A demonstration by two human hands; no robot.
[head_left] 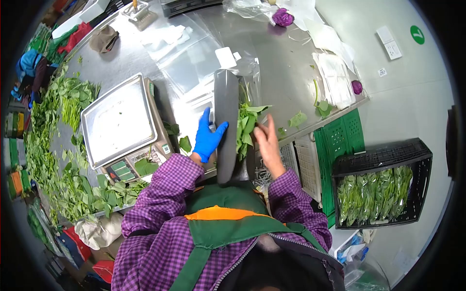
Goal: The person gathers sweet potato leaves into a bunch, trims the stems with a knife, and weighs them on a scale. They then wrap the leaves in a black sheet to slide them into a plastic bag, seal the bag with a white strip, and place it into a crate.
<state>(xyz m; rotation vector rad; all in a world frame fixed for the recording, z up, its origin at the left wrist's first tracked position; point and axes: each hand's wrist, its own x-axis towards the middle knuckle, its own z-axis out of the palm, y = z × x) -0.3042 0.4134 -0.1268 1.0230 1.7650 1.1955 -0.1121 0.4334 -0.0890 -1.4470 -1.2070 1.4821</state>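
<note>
A long dark grey curved piece, like a trough [226, 106], stands lengthwise before me in the head view. Along its right side lies a bunch of leafy greens [246, 127], with clear plastic film [252, 72] about its far end. My left hand [208, 138], in a blue glove, has its thumb and fingers spread at the trough's left side, the thumb over its surface. On the other side my bare right hand [268, 145] is open, its fingertips right at the leaves. The stems are partly hidden by the trough.
A scale [121, 123] stands at left, beside heaped loose greens [46, 140]. Clear bags [187, 60] lie on the metal table. A black crate [383, 186] of bagged greens is at right, near a green crate [340, 138]. Purple bundles [283, 17] lie at the back.
</note>
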